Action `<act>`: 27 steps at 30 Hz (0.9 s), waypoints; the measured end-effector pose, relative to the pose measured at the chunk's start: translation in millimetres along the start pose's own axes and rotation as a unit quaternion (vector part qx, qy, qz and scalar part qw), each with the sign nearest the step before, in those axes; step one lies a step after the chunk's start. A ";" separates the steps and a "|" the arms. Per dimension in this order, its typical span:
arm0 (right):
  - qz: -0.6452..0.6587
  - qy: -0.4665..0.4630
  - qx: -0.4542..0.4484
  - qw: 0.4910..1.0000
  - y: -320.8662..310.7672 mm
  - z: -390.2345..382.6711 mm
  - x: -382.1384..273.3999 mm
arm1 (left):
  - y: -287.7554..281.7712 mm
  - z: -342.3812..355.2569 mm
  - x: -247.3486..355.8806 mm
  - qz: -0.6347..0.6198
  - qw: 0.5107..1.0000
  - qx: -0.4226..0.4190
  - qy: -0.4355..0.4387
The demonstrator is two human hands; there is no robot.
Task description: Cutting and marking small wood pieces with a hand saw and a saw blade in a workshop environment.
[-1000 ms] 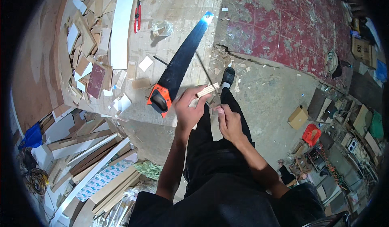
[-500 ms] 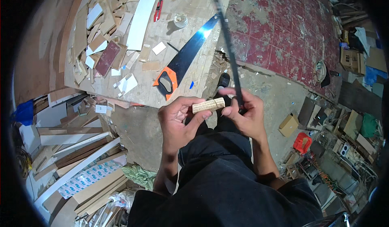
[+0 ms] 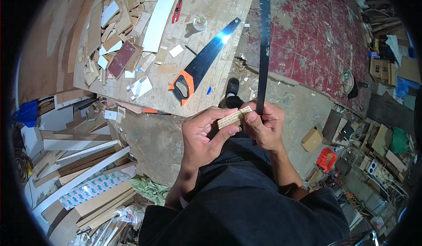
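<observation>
- Head view: left hand [image 3: 203, 134] pinches a small wood block [image 3: 233, 118] in closed fingers, long axis pointing right and slightly up.
- Right hand [image 3: 266, 127], touching the block's right end, grips a dark blade [image 3: 263, 48] rising upright from the block, right of the saw [image 3: 200, 65] on the desk [image 3: 211, 17].

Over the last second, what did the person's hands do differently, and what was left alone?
The right hand took up a long dark strip and swung it upright, away from the body; a second ago it held no such strip. The left hand kept the small wooden block, and both hands closed together so the right now touches it. The handsaw stayed flat on the workbench among the offcuts.
</observation>
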State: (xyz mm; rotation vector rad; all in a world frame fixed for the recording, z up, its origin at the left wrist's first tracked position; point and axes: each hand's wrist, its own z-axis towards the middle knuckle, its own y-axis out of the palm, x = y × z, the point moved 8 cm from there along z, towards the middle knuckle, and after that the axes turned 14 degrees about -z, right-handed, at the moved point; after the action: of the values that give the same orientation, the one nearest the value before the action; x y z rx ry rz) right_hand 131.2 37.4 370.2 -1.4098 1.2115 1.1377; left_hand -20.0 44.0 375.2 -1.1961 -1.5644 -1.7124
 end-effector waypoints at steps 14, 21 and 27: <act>0.230 0.107 -0.083 0.964 -32.1 40.4 32.6 | 39.5 59.2 14.5 0.293 0.948 0.013 0.126; 0.151 0.059 -0.080 0.984 -50.2 50.2 38.7 | 41.8 65.0 24.9 0.283 0.937 0.021 0.204; 0.073 -0.018 -0.071 0.995 -38.3 58.5 26.1 | 21.9 63.0 36.5 0.281 0.948 0.014 0.151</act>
State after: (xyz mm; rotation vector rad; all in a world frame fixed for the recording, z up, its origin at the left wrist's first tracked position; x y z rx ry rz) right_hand 167.1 94.8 338.9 -1.4177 1.2460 1.3682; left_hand -2.5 107.0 413.9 -1.1568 -0.9423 -1.4002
